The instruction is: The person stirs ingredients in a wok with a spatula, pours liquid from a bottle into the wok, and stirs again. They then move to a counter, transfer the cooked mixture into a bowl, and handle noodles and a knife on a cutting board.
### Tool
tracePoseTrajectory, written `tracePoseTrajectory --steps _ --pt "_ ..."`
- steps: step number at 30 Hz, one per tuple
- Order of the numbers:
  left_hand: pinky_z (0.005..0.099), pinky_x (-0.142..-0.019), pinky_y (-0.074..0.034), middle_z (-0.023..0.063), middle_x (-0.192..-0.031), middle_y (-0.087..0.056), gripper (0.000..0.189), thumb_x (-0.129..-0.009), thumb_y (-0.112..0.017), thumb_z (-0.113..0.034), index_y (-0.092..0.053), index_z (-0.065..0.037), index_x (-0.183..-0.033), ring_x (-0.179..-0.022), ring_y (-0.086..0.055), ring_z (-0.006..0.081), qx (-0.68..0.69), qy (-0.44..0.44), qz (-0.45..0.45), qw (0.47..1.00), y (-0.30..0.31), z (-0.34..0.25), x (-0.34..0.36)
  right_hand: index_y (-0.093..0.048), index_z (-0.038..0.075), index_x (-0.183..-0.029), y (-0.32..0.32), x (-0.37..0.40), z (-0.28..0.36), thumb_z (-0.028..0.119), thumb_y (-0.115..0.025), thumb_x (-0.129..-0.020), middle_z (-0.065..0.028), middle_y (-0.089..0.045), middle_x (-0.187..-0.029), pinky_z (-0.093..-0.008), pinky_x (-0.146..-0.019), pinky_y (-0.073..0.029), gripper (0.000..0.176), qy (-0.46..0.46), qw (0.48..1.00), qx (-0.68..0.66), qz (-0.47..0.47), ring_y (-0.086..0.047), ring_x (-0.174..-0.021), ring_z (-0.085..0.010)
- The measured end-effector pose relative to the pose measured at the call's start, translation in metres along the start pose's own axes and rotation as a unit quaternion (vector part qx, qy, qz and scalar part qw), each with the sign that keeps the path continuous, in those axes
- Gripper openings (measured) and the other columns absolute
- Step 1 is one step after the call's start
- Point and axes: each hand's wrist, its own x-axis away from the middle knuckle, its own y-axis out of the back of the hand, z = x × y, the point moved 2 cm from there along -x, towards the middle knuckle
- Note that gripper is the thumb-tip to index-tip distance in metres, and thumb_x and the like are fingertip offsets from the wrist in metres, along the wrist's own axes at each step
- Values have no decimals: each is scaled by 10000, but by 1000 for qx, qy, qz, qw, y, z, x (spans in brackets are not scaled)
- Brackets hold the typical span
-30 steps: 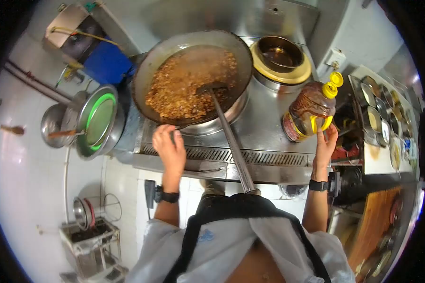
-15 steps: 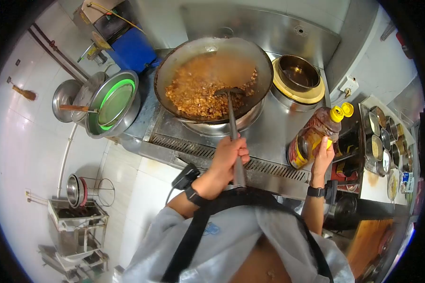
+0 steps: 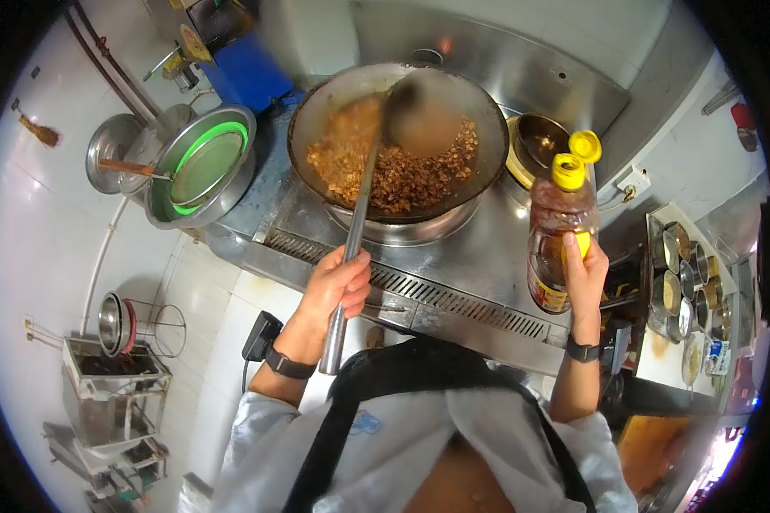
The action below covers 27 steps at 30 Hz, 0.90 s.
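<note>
My left hand (image 3: 337, 287) is wrapped round the handle of a long metal ladle (image 3: 362, 205), near its lower end. The ladle's bowl is raised over the back of a large wok (image 3: 296, 154), blurred by steam. Brown minced food (image 3: 419, 179) in sauce covers the wok's bottom. On the right, my right hand (image 3: 583, 278) grips a big plastic bottle (image 3: 546, 224) of dark liquid by its side. The bottle stands nearly upright over the stove's right part, its yellow cap (image 3: 584, 146) flipped up.
A metal basin (image 3: 198, 214) with a green-rimmed strainer (image 3: 214, 167) sits left of the wok. Behind the bottle is a round dark pot (image 3: 542, 139). Several seasoning containers (image 3: 672, 291) fill a tray at the far right. A slotted drain (image 3: 453, 308) runs along the stove front.
My left hand has moved left with the ladle, and its bowl has lifted from the food toward the wok's back. The bottle has become more upright and is held slightly higher.
</note>
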Motion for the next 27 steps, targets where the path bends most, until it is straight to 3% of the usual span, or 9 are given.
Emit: tracePoseTrajectory --steps 1,4,5,7,10,15,17,18,27 --pt "185 -273 -255 -43 -530 -359 118 -885 -476 -188 -431 -96 -826 -351 -310 37 4 -3 4 1000 7 1 1 -583 -18 -809 -4 -8 12 216 -604 -817 3 -536 -663 -224 -585 -395 236 17 999 37 26 -432 -632 -57" --pt "190 -238 -266 -48 -502 -344 182 -926 -364 -221 -438 -85 -832 -305 -293 33 267 76 154 948 12 11 10 -584 -21 -779 -22 -29 46 345 -601 -797 -129 -523 -580 -302 -517 -400 367 95 976 174 85 -459 -522 -141" --pt "190 -238 -266 -48 -502 -344 182 -926 -364 -221 -438 -85 -832 -305 -293 33 273 77 159 946 11 12 11 -588 -20 -787 -29 -37 60 371 -589 -794 -168 -557 -629 -337 -546 -423 391 57 964 225 131 -539 -556 -220" --pt "192 -238 -267 -43 -503 -350 178 -929 -354 -206 -442 -77 -844 -307 -306 39 342 111 194 913 6 14 15 -585 -25 -772 -44 -52 72 410 -569 -790 -216 -577 -702 -395 -594 -439 435 177 932 287 132 -580 -657 -325" --pt "192 -238 -270 -38 -507 -360 187 -928 -350 -195 -461 -61 -860 -311 -324 43 360 116 216 900 5 18 17 -583 -31 -762 -62 -74 83 448 -548 -785 -238 -583 -759 -434 -645 -445 482 174 881 401 181 -571 -740 -373" --pt "195 -249 -282 -35 -513 -365 191 -925 -362 -188 -486 -48 -886 -320 -334 43 387 128 231 883 7 24 22 -589 -35 -761 -82 -102 84 499 -527 -779 -228 -591 -767 -431 -675 -455 538 159 818 504 227 -575 -759 -376" --pt "192 -253 -285 -36 -515 -366 192 -923 -369 -190 -491 -48 -881 -326 -339 41 403 120 255 871 9 26 21 -543 -50 -714 -89 -111 79 495 -495 -801 -251 -547 -713 -441 -615 -418 555 213 803 510 223 -538 -685 -407" --pt "191 -254 -286 -35 -515 -365 194 -923 -371 -189 -493 -47 -876 -328 -339 41 410 121 263 865 9 27 20 -591 -30 -754 -94 -113 86 517 -519 -778 -224 -595 -781 -430 -673 -456 552 171 786 543 241 -577 -778 -368" --pt "183 -255 -299 -29 -516 -352 191 -918 -378 -175 -490 -37 -851 -334 -335 42 454 129 239 848 20 29 17 -598 -21 -744 -129 -127 97 492 -536 -778 -223 -594 -797 -427 -683 -452 518 182 737 586 284 -575 -791 -366"
